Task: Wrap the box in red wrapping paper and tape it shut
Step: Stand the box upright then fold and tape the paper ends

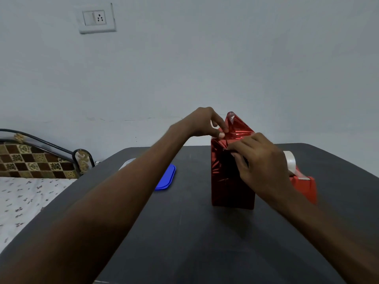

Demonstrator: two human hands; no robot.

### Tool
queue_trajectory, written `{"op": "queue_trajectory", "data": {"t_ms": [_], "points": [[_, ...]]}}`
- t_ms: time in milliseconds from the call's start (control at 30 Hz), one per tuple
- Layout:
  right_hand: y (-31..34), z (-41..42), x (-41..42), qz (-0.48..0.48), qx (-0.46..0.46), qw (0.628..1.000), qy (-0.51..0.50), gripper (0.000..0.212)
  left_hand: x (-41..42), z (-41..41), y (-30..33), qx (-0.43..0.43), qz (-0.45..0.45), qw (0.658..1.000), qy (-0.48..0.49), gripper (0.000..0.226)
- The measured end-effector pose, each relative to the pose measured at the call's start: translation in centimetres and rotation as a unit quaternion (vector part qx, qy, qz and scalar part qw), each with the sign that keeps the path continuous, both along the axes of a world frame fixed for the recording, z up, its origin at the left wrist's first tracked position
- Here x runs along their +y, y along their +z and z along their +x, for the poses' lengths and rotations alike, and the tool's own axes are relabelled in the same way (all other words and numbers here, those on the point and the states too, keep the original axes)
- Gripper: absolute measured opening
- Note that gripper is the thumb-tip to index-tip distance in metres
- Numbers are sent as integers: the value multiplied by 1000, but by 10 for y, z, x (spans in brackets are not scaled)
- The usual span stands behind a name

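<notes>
A box wrapped in shiny red paper [227,185] stands upright on the dark table [184,232], right of centre. Its top paper rises in a pointed flap [235,124]. My left hand [205,124] pinches the paper at the box's upper left corner with thumb and forefinger. My right hand [258,162] lies against the box's upper front face, its fingers curled on a fold of paper there. Whether a strip of tape sits under those fingers cannot be made out.
A red tape dispenser [303,185] with a white tape roll [290,160] stands just right of the box, partly behind my right hand. A blue lid [166,177] lies left of the box. A bed [26,193] adjoins the table's left side; a wall is behind.
</notes>
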State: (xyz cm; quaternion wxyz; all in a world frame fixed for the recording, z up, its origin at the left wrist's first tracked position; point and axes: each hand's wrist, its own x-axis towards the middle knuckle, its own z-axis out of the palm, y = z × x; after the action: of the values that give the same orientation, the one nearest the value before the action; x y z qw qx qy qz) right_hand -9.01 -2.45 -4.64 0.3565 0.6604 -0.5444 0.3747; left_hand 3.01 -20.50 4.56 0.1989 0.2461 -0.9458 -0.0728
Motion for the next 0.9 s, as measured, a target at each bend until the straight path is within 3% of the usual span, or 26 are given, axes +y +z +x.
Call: {"op": "queue_trajectory", "data": {"t_ms": [167, 367, 467, 567, 700, 900], "points": [[-6, -2, 4, 3, -8, 1000, 9, 24, -2, -8, 5, -44, 9, 999, -10, 27], [24, -13, 1, -109, -207, 972, 17, 24, -5, -10, 6, -65, 61, 996, -12, 27], [40, -38, -23, 1, -274, 959, -74, 22, -3, -12, 7, -73, 69, 995, -14, 31], [38, -51, -40, 156, -328, 930, -53, 16, 0, -15, 8, -86, 84, 993, -6, 39], [27, -54, -45, 144, -374, 916, 1, 13, 1, -19, 6, -58, 133, 989, 12, 34], [23, -58, -47, 143, -370, 918, 28, 13, -4, -19, 1, -48, 125, 991, -11, 36]]}}
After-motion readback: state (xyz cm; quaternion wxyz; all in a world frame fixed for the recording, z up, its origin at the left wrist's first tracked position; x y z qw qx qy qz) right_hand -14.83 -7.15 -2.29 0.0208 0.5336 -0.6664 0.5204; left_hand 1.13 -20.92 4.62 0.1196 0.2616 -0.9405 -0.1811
